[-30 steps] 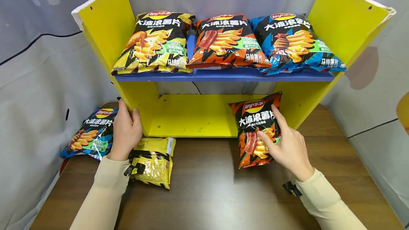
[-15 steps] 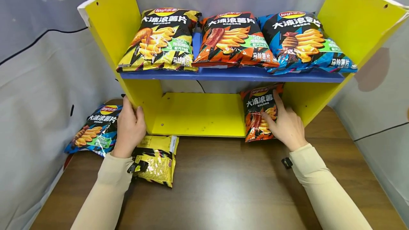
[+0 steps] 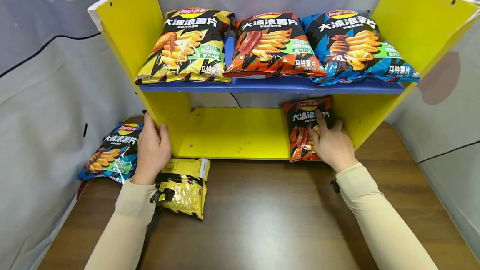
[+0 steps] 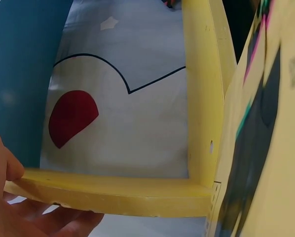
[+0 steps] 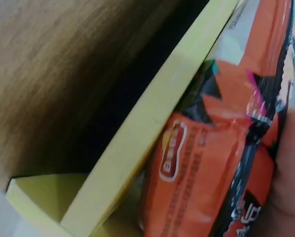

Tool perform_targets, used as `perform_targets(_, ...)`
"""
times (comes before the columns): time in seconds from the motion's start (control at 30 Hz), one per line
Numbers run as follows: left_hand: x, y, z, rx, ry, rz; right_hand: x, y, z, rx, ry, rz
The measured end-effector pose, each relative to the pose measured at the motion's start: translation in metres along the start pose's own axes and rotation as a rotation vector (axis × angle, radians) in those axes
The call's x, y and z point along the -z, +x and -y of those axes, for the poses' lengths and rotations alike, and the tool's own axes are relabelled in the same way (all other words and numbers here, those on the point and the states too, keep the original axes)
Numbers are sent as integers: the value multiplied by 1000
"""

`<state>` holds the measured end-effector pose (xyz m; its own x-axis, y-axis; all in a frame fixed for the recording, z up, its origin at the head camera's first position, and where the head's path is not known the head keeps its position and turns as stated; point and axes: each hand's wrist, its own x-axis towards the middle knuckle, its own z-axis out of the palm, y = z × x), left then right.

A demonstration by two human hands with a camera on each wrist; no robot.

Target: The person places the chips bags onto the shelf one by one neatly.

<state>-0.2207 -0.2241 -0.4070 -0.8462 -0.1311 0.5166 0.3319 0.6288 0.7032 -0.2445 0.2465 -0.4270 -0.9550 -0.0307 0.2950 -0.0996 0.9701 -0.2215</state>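
Note:
My left hand [image 3: 153, 147] grips the left side panel of a yellow shelf [image 3: 240, 132]. In the left wrist view its thumb lies on one face of the panel and its fingers on the other. On the lower board, at the right end, an orange-and-black chip bag [image 3: 300, 136] stands leaning back. My right hand [image 3: 331, 138] rests on its front with the index finger and thumb spread; the other fingers are partly hidden. In the right wrist view the chip bag [image 5: 197, 168] lies close to the yellow side panel [image 5: 137, 128].
Yellow [image 3: 195, 45], orange [image 3: 275, 45] and blue [image 3: 356, 47] chip bags stand on the blue upper board [image 3: 262, 85]. A yellow bag [image 3: 185, 186] lies back side up on the wooden table [image 3: 262, 220]. Another blue bag [image 3: 112, 153] leans against the curtain at left.
My right hand has carried the orange chip bag up and back onto the lower board; its index finger has since slid lower on the bag. My left hand has kept its grip on the panel.

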Motion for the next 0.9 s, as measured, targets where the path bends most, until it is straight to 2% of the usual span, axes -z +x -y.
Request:
perform_targets(0.1,0,0,0,1,2,4,0,0,-1,-42,3,107)
perform_targets(0.2,0,-1,-1,1,7,9,-3,-1,-3,-68,4,163)
perform_targets(0.53,0,-2,-1,11,6,14,-12,-6,1,-91,4,113)
perform_targets(0.67,0,-4,-1,18,5,15,-15,-8,2,-86,16,25)
perform_targets(0.8,1,-3,-2,9,4,10,-17,-10,3,-62,32,-129)
perform_targets(0.9,2,-2,-3,4,7,7,-11,-15,6,-50,52,-229)
